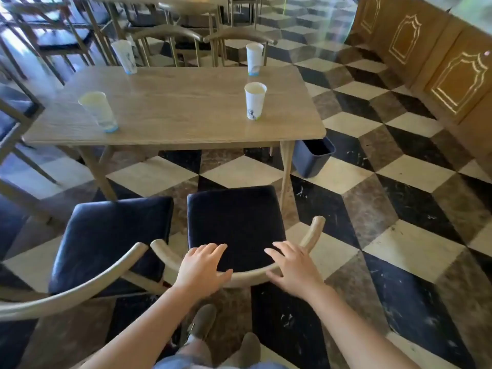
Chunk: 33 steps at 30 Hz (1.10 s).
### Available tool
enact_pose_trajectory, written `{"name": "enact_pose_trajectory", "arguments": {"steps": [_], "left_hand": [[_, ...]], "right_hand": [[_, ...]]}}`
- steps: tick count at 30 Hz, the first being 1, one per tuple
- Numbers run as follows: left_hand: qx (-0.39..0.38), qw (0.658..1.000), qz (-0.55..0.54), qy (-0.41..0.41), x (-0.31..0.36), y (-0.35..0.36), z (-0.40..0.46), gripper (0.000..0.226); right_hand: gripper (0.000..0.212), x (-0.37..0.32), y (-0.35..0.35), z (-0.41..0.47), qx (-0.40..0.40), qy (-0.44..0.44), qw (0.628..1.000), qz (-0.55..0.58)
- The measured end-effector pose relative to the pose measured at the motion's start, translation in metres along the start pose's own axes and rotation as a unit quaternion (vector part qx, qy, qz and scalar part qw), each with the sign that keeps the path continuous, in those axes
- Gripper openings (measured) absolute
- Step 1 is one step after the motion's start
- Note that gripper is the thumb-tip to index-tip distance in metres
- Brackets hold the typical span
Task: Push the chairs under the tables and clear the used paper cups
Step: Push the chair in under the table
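Observation:
A wooden table [173, 107] stands ahead of me with several white paper cups upright on it: near left [98, 111], far left [125, 56], far right [254, 58] and mid right [255, 100]. Two chairs with dark blue seats are pulled out on my side, the right chair [234, 222] directly before me and the left chair [111, 241] beside it. My left hand [202, 265] and my right hand [292, 267] lie on the right chair's curved wooden backrest with fingers spread, not closed around it.
A dark blue bin [311, 155] sits on the chequered floor by the table's near right leg. Two more chairs [165, 35] stand at the table's far side, further tables and chairs to the left. Wooden panelling [426, 62] runs along the right.

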<state>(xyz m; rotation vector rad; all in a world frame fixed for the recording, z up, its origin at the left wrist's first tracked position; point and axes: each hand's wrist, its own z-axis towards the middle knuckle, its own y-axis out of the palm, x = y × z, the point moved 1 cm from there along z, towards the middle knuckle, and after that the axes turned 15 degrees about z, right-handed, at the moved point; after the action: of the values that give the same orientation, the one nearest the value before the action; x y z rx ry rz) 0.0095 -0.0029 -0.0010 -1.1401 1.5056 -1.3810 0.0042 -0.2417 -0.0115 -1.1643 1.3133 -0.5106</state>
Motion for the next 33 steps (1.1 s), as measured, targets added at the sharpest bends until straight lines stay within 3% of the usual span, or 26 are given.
{"name": "enact_pose_trajectory", "arguments": {"steps": [2,11,16,19,24,27,33], "left_hand": [[-0.023,1.0,0.004,0.017,0.004,0.012,-0.015,0.061],[-0.076,0.997,0.017,0.022,0.013,0.053,-0.028,0.054],[-0.032,0.999,0.028,0.002,0.01,0.046,-0.018,0.025],[-0.069,0.995,0.073,0.014,0.006,0.043,-0.009,0.014],[-0.105,0.988,0.09,0.066,-0.003,0.049,0.002,0.024],[-0.072,0.994,0.052,0.058,-0.005,0.047,0.001,0.021],[-0.012,0.998,0.051,0.046,-0.002,0.025,0.01,0.033]], "right_hand": [[0.057,0.006,0.01,-0.009,-0.039,0.005,0.999,-0.02],[0.051,0.016,0.023,-0.01,-0.07,-0.016,0.995,-0.066],[0.037,0.008,0.026,0.001,-0.062,-0.015,0.995,-0.078],[0.022,0.0,0.025,0.011,-0.071,-0.005,0.994,-0.085],[0.028,0.002,0.016,0.018,-0.088,-0.047,0.99,-0.103],[0.039,0.007,0.012,0.018,-0.076,-0.068,0.989,-0.108],[0.022,0.024,0.008,0.031,-0.07,-0.046,0.994,-0.063]]}}
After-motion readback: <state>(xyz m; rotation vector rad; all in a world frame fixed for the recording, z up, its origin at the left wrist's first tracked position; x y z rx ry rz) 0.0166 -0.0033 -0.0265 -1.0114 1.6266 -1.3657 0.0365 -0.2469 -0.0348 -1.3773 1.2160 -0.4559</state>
